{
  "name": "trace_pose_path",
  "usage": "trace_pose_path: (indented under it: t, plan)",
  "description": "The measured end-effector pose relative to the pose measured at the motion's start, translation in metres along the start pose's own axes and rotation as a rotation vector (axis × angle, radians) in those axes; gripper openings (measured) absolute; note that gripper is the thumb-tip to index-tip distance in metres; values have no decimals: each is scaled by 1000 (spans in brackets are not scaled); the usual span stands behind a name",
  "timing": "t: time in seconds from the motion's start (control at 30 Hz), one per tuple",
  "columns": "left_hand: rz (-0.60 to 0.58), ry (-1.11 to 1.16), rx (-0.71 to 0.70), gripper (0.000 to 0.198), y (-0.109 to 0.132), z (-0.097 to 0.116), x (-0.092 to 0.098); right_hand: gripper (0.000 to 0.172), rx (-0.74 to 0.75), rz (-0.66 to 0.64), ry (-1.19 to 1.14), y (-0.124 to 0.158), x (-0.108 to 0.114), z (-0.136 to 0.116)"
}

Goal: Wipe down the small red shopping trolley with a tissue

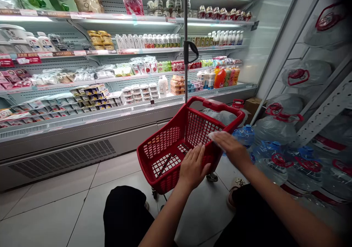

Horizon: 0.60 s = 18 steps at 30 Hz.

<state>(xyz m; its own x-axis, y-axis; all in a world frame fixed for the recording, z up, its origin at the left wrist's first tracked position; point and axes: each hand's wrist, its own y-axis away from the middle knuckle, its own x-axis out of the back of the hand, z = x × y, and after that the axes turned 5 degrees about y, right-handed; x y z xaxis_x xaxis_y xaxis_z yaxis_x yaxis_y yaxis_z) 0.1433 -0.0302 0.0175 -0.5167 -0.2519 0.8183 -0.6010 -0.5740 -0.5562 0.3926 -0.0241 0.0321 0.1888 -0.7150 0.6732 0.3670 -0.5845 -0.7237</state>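
Note:
A red shopping basket cart [165, 139] stands tilted toward me, with its mesh floor showing. My left hand [194, 166] lies on its near side, fingers stretched out and nothing in them. At the cart's right rim is my right hand [229, 146], slightly blurred, fingers together and pressing a small white piece [213, 135], like a wipe or tissue, against the red plastic. A dark strip [165, 165] shows at the bottom of the basket. The cart's handle [217, 104] is at the far upper end, touched by neither hand.
Behind the cart stands a refrigerated display [132, 111] with shelves of dairy and drinks, and a glass door handle [191, 52]. Large water bottles [275, 162] crowd the right side. My knees [126, 210] are close below, and a person's clog [236, 186] rests on the tiled floor.

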Motion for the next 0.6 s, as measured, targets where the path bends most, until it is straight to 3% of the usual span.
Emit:
trace_pose_path:
  t: [0.07, 0.13, 0.23, 0.37, 0.43, 0.5, 0.6]
  plan:
    - [-1, -9, -4, 69, 1, -1, 0, 65, 61, -13, -38, -2, -6, -27]
    - [-2, -25, -16, 70, 2, -3, 0, 64, 113, -32, -56, -4, -7, -34]
    - [-1, -62, -32, 72, 3, -5, 1, 66, 132, -62, -32, -3, 1, -7]
    - [-18, -92, -37, 74, 1, -5, 2, 72, -48, 5, 40, -2, 12, 53]
    - [-35, -85, -40, 71, -1, -5, 4, 73, -124, 22, 49, -4, 10, 71]
    - [-58, -75, -39, 66, -2, -6, 6, 71, -161, 31, 48, -7, 4, 76]
    - [-81, -74, -29, 61, -3, -8, 8, 70, -176, 53, 48, -11, -9, 57]
